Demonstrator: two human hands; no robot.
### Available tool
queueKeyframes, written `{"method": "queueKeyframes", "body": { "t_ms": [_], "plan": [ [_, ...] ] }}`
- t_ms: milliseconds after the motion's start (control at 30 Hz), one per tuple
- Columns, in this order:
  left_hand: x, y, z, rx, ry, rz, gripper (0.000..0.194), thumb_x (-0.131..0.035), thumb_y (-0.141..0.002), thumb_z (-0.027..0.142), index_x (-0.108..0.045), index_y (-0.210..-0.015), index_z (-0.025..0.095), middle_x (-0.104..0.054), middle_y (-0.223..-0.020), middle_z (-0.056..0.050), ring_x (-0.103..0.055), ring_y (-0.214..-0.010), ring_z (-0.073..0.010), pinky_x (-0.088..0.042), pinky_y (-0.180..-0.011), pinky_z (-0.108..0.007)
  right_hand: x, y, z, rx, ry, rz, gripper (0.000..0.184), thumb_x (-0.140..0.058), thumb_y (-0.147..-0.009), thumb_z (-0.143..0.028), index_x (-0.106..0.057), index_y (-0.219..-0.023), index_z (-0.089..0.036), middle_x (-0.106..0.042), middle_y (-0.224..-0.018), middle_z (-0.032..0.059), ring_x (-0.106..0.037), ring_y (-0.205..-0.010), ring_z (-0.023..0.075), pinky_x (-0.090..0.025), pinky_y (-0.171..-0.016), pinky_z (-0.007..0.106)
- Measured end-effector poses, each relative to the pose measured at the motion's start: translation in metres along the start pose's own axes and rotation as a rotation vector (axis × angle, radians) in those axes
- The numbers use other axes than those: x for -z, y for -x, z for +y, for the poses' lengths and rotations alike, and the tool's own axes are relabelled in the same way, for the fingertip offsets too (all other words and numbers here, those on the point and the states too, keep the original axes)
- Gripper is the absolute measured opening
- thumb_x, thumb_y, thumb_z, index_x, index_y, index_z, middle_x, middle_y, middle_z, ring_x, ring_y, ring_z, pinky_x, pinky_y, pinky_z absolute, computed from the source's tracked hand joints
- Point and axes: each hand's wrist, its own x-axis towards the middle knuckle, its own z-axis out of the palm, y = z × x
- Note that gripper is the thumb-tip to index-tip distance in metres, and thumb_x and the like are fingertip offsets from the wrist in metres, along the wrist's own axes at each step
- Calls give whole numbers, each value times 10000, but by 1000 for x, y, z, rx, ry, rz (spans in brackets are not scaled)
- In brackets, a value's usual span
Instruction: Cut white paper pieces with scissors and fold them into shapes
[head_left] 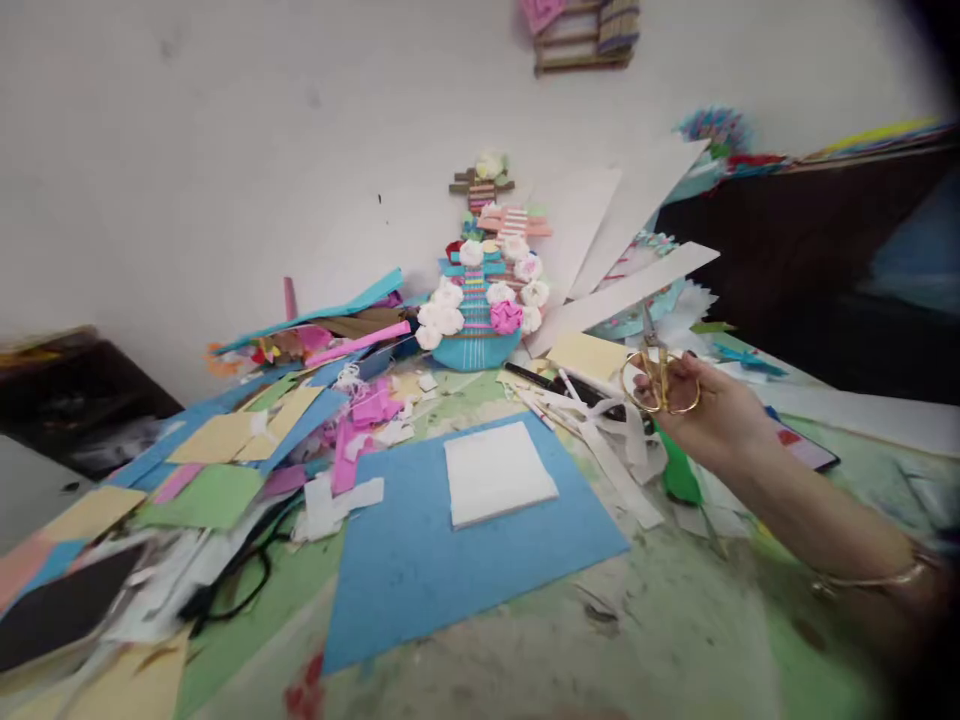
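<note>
My right hand point(697, 405) reaches in from the right and is closed on a pair of gold-handled scissors point(660, 382). Their blades point up and away from me, above the clutter at the right of the table. A white square stack of paper point(496, 472) lies on a blue sheet point(420, 590) in the middle, to the left of this hand. Below the scissors are white paper strips point(611, 470) and a green object point(679, 470). My left hand is out of the picture.
A blue paper guitar point(476, 345) with paper flowers stands against the wall. Paper scraps point(352, 440) and coloured sheets point(206, 497) crowd the left, beside a black cord point(259, 575) and a dark flat object point(71, 605). A phone point(806, 448) lies at the right.
</note>
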Motion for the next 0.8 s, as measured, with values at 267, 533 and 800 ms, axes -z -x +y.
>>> {"method": "queueKeyframes", "body": {
  "t_ms": [267,533,800],
  "plan": [
    [25,-64,-162,625,-58,19,316,-594,-790,198,-624,-1098,136,-595,-1201,-165,-535,-1137,-293,-404,-985,-467,0,8,-1,-203,-2,-128,78,-575,-769,-235,-605,-720,-182,-614,-1198,76,-643,-859,161,-556,-767,258],
    [3,-57,-226,783,142,-46,201,-717,-649,259,-720,-820,153,-727,-787,-57,-659,-741,-198,-492,-681,-275,7,9,18,-150,294,-307,303,-745,-686,-220,-618,-962,-220,-645,-817,6,-526,-569,87,-458,-500,193],
    [3,-64,-226,846,168,42,84,-683,-596,173,-722,-670,184,-701,-649,-8,-638,-672,-174,-450,-643,-258,7,9,16,-112,352,-277,460,-494,-858,-594,-666,-1018,-198,-651,-1002,74,-541,-644,120,-499,-615,224]
  ]
}}
